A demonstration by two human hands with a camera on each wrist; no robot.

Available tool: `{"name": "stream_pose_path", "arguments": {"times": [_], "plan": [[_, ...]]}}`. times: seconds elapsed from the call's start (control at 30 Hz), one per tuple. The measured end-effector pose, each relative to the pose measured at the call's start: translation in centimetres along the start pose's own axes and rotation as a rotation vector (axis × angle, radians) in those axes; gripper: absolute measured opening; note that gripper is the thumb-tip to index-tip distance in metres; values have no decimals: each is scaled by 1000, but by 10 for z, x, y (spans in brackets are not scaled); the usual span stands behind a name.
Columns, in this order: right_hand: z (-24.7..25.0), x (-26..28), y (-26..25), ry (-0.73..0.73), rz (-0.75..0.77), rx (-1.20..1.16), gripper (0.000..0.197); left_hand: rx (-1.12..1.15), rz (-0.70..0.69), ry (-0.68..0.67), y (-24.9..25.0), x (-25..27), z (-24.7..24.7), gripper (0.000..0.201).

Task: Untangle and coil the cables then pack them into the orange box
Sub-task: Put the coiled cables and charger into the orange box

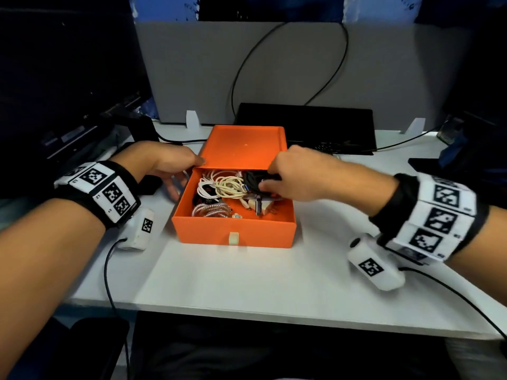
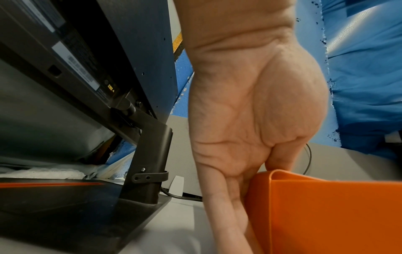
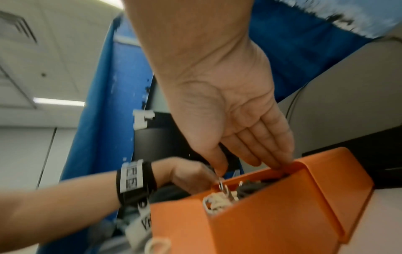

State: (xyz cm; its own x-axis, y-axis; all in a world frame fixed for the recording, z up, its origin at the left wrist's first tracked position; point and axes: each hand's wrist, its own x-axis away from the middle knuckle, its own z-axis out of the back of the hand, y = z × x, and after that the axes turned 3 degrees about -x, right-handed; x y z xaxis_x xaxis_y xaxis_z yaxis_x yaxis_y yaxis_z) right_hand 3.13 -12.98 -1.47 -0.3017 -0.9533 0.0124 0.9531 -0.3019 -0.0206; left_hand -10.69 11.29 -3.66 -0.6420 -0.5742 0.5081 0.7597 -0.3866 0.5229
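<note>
Cables filled the orange box [image 1: 233,237] on my white desk [image 1: 247,283]: a pink braided coil [image 1: 211,209] nearest me, a plug adapter [image 1: 263,207] beside it, white coils [image 1: 219,185] behind. My right hand [image 1: 299,174] curled round a black cable bundle [image 1: 253,179] at the far right corner. My left hand [image 1: 167,163] lay flat with straight fingers against the outer left wall. Beyond, the sleeve [image 1: 244,146] covered the rear.

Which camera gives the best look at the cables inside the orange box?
The head view: it looks down into the open orange box, showing the white cables and pink braided cable coiled inside. The right wrist view catches only a few cable ends above the wall. The left wrist view shows only the box's outside.
</note>
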Motion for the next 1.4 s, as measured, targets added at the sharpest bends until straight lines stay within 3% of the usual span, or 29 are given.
{"name": "stream_pose_path", "arguments": {"times": [0.1,0.2,0.3,0.4,0.63,0.77,0.87,1.0,1.13,1.23,1.4], "plan": [[15,-14,31,175,-63,-81,42,-4,-2,0,1,0,0,46],[10,-47,88,253,-245,-19,35,-7,4,-3,1,0,0,45],[-21,-71,142,109,-370,-16,71,-8,4,-1,1,-1,1,45],[-49,-83,165,-51,-342,-96,98,-8,5,-7,0,-3,3,46],[-59,-88,173,181,-320,-14,49,-1,3,-2,1,0,1,44],[-42,-73,177,284,-380,-284,45,-5,3,-4,1,0,1,45],[-12,-44,156,428,-284,-479,42,-8,5,-6,1,0,2,44],[27,9,90,480,15,-443,46,-9,6,-5,2,1,1,46],[26,41,22,338,286,-74,62,-13,6,12,3,3,-1,45],[-2,42,-1,246,464,189,59,-17,4,11,4,4,-2,45],[-19,43,0,10,418,196,58,-26,2,4,4,4,-1,45]]}}
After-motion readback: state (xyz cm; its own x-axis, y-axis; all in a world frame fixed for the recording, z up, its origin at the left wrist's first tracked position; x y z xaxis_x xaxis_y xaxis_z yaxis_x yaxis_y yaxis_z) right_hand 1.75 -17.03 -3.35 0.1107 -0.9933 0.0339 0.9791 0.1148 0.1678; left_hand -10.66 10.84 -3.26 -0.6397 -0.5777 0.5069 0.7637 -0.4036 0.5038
